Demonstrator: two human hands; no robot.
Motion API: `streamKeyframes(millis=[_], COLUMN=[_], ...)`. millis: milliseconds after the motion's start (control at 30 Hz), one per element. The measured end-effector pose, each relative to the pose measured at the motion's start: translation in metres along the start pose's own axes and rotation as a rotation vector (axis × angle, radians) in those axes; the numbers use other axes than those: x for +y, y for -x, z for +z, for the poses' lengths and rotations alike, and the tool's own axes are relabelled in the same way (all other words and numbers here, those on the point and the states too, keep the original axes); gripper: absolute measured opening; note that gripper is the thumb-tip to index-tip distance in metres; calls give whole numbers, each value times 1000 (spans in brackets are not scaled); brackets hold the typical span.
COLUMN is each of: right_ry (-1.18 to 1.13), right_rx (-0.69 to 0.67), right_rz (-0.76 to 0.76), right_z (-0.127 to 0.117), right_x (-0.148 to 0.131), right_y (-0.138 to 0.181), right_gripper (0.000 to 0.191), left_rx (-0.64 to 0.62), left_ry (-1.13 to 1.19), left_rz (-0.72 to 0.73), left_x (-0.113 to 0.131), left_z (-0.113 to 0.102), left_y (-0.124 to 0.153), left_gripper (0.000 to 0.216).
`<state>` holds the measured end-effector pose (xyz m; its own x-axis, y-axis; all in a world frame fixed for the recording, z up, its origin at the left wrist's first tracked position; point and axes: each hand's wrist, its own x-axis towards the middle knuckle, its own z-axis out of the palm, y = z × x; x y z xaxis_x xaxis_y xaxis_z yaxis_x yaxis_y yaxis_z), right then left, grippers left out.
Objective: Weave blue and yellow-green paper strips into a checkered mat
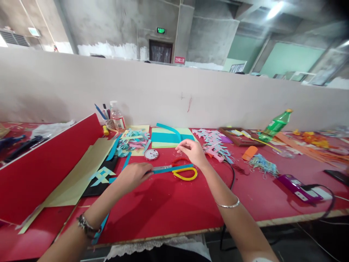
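My left hand (135, 177) is low over the red table, its fingers closed at the near end of a straight blue paper strip (166, 169). That strip lies across scissors with red and yellow handles (188, 178); their blades point toward the same fingers. Raised a little higher, my right hand (192, 152) has thumb and fingertips pinched together at the lower end of a curved blue strip (170, 128). Behind this hand are pale yellow sheets (165, 145) with a wide blue piece (163, 137) on top. A small round lid (151, 154) sits between the hands.
A pile of paper scraps (133, 140) and a folded red board (54, 163) are at left. Rightward are a pink glue gun (216, 154) with a black cord, a tilted green bottle (276, 125) and a purple power strip (300, 188). A white partition (152, 94) stands behind.
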<state>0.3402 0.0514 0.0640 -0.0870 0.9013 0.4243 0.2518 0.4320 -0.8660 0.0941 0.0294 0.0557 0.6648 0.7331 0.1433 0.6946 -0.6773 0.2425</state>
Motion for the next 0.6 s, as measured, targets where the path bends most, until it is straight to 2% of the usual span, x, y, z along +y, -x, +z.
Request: streamKeyframes(millis=[200, 300, 433, 600], right_ry=[200, 454, 729, 891], right_rx=[-70, -111, -133, -309], right_rz=[-37, -75, -231, -471], right_z=[3, 12, 31, 57], right_x=[5, 11, 16, 18], right_y=[11, 17, 26, 34], right_gripper=[14, 16, 20, 15], left_rx=[-31, -93, -123, -23], left_ry=[336, 442, 478, 367], left_rz=[10, -7, 2, 54], left_x=[-10, -13, -23, -26], left_z=[18, 25, 34, 43], left_y=[-24, -29, -30, -26], left_gripper=[27, 28, 28, 20])
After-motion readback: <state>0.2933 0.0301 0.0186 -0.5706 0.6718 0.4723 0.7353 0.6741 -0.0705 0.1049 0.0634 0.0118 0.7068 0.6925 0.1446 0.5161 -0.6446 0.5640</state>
